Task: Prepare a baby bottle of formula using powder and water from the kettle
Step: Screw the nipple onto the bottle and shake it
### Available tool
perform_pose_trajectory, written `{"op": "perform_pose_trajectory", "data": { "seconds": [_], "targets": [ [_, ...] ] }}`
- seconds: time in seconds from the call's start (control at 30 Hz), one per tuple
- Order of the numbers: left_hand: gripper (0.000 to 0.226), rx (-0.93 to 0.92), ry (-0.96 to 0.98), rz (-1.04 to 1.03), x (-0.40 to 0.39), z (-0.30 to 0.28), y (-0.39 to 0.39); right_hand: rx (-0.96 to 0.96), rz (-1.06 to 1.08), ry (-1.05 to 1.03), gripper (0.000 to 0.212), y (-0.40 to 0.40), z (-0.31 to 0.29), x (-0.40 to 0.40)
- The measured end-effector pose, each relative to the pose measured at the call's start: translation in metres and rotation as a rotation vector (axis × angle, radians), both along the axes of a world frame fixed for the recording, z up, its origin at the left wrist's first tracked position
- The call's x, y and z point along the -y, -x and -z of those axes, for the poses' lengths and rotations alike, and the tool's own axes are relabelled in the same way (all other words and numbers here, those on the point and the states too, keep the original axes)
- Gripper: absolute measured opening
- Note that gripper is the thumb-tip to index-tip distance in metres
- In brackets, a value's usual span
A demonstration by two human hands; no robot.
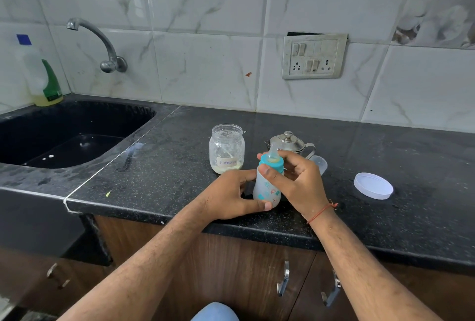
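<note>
A frosted baby bottle (266, 188) with blue prints stands upright on the black counter (180, 166) near its front edge. My left hand (231, 194) wraps around the bottle's lower body. My right hand (295, 179) grips the teal collar (271, 164) with the clear teat on top. Behind the bottle, an open glass jar (226, 149) labelled "Formula" holds a little pale powder and a scoop. A small steel kettle (289, 142) with its lid on stands behind my right hand. A clear bottle cap (320, 164) lies beside the kettle.
The jar's white lid (373, 185) lies upside down on the counter to the right. A black sink (64, 135) with a wall tap (102, 45) is at the left, with a dish-soap bottle (43, 76) in the corner. A switch panel (314, 56) is on the tiled wall.
</note>
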State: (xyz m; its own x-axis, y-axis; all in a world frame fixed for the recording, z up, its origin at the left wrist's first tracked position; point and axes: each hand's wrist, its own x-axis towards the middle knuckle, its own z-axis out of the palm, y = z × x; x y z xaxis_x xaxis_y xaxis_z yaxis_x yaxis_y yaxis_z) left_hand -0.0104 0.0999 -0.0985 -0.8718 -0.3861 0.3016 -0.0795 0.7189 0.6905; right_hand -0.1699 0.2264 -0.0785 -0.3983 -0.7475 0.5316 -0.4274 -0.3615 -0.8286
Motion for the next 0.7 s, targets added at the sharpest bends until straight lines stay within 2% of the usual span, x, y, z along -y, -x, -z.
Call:
{"op": "perform_pose_trajectory", "data": {
  "seconds": [0.13, 0.2, 0.3, 0.47, 0.63, 0.7],
  "targets": [
    [0.029, 0.014, -0.008, 0.039, -0.0004, -0.0016, 0.0001, 0.024, -0.19, -0.063, 0.037, -0.0006, -0.003, -0.0014],
    [0.028, 0.022, 0.002, 0.037, 0.0005, 0.0003, 0.0002, -0.008, -0.127, -0.051, 0.033, -0.0021, -0.0023, -0.002],
    [0.036, 0.022, 0.008, 0.018, 0.0015, 0.0024, 0.0002, -0.056, 0.035, -0.006, 0.038, -0.0055, -0.0005, -0.0027],
    [0.034, 0.015, 0.017, 0.034, 0.0035, 0.0033, 0.0005, -0.017, -0.169, -0.052, 0.038, -0.0021, -0.0018, -0.0016],
    [0.029, -0.026, 0.057, 0.008, -0.0001, 0.0045, 0.0003, -0.101, 0.046, -0.022, 0.037, -0.0061, 0.0008, -0.0043],
    [0.029, -0.034, 0.063, 0.006, -0.0003, 0.0047, 0.0006, -0.066, 0.022, -0.018, 0.036, -0.0047, 0.0005, -0.0033]
  ]
}}
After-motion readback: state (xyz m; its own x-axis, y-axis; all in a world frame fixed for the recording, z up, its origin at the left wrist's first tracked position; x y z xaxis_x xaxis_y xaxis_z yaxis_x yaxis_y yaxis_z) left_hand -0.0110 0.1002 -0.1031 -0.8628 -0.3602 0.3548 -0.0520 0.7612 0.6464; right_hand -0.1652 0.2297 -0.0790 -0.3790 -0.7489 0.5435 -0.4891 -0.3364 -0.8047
